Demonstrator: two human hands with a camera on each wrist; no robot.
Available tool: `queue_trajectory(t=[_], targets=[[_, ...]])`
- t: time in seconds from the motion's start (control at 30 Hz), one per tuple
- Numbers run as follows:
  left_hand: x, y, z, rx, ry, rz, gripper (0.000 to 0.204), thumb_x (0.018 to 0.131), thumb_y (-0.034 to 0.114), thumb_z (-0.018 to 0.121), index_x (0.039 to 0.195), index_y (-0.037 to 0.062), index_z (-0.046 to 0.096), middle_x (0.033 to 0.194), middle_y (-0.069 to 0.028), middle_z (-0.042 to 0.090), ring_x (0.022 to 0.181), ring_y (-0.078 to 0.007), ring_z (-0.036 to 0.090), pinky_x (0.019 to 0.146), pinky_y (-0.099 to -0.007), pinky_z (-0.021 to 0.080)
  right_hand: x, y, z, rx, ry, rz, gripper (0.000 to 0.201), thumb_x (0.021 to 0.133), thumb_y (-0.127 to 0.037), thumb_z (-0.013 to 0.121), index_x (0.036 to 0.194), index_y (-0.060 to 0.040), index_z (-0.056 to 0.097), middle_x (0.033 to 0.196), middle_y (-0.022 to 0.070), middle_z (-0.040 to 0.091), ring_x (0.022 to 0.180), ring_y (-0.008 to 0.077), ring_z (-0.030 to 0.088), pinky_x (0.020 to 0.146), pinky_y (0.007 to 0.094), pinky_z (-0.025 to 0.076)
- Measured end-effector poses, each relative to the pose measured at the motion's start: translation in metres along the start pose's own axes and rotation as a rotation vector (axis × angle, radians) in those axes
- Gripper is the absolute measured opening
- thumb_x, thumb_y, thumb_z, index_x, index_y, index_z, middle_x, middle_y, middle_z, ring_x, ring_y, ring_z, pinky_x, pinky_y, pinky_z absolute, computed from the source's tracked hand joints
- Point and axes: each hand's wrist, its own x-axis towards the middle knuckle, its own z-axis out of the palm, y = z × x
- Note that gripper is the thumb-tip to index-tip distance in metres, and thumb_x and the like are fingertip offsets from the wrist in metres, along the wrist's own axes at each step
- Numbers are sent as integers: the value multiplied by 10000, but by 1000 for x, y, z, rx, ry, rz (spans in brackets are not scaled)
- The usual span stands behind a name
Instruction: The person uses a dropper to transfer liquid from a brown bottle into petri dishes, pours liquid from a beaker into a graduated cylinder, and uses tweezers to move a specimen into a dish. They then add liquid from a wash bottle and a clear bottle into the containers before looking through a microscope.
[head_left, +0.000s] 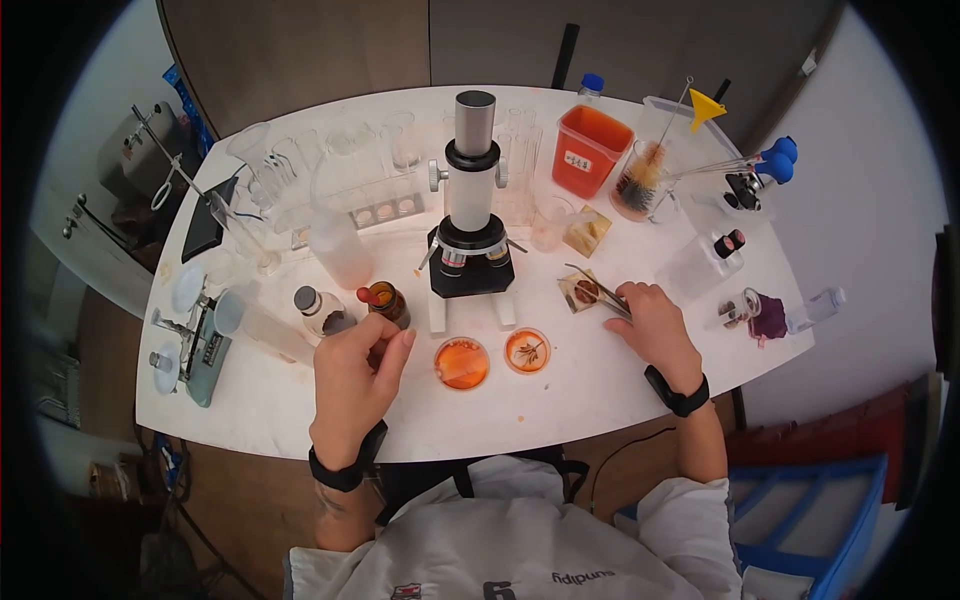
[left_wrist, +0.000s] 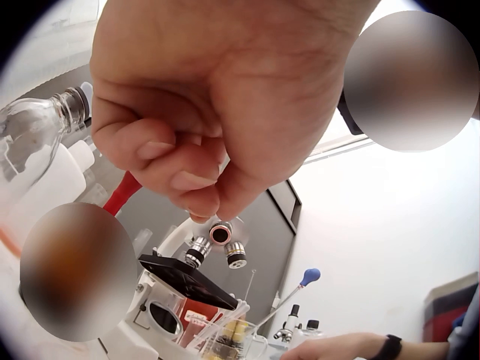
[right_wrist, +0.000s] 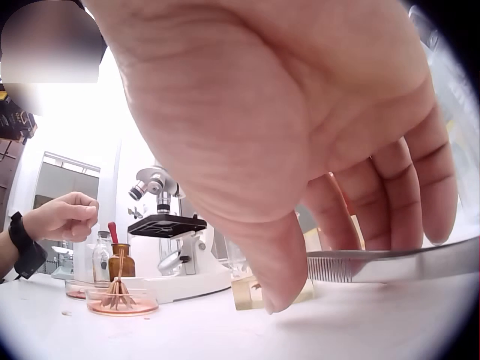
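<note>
My left hand (head_left: 355, 380) hovers above the near left of the table with fingers curled in and thumb against them; nothing shows in its grip. Just beyond it stand a brown bottle (head_left: 388, 303) with a red-bulbed dropper (left_wrist: 122, 193) and a clear jar (head_left: 322, 312). At the right, my right hand (head_left: 655, 332) has metal tweezers (right_wrist: 360, 266) between thumb and fingers. The tweezers overlap a square specimen block (head_left: 580, 292) in the head view. Between the hands lie a petri dish of orange matter (head_left: 461, 364) and a smaller dish with a brown twig-like piece (head_left: 527, 351).
A microscope (head_left: 472, 215) stands mid-table. Behind it are glassware and a red bin (head_left: 592, 150). A balance (head_left: 205, 350) and a tall cylinder (head_left: 265, 325) stand at left. A second block (head_left: 587, 232), a square bottle (head_left: 705, 262) and a beaker of brushes (head_left: 640, 185) are at right.
</note>
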Motion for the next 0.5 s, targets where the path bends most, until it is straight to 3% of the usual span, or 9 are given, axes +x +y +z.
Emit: queue_trajectory(t=[0.1, 0.17, 0.4, 0.43, 0.5], targets=[[-2, -2, 0, 0, 29, 51, 187, 944, 88, 753, 822, -3, 645, 622, -103, 622, 514, -172, 563, 521, -310, 432, 5, 3, 8, 3, 9, 31, 236, 836, -182, 826, 975, -42, 696, 938, 145, 714, 972, 357, 691, 798, 478, 578], [-4, 2, 4, -39, 27, -15, 245, 993, 94, 706, 805, -9, 588, 609, 11, 488, 566, -65, 426, 518, -273, 321, 6, 20, 21, -17, 85, -60, 181, 846, -160, 804, 944, -50, 698, 925, 144, 718, 949, 364, 699, 774, 487, 578], [-7, -15, 4, -32, 1, -7, 245, 984, 73, 711, 802, -22, 577, 602, -18, 484, 546, -87, 388, 515, -276, 301, -46, 23, -52, 230, 232, -18, 189, 882, -138, 789, 986, -13, 692, 902, 139, 704, 882, 369, 674, 786, 457, 552], [-7, -14, 3, -34, -6, -13, 245, 985, 73, 711, 803, -23, 578, 601, -18, 483, 546, -87, 387, 516, -276, 302, -58, 32, -67, 246, 249, -1, 215, 893, -135, 793, 1033, -4, 696, 905, 141, 704, 847, 347, 686, 757, 419, 558], [-6, -13, 3, -19, -4, -24, 246, 984, 76, 714, 805, -24, 580, 600, -18, 484, 547, -87, 390, 517, -275, 304, -84, 51, -94, 357, 324, 99, 215, 921, -100, 790, 1064, 12, 676, 894, 120, 695, 799, 222, 700, 702, 322, 561]])
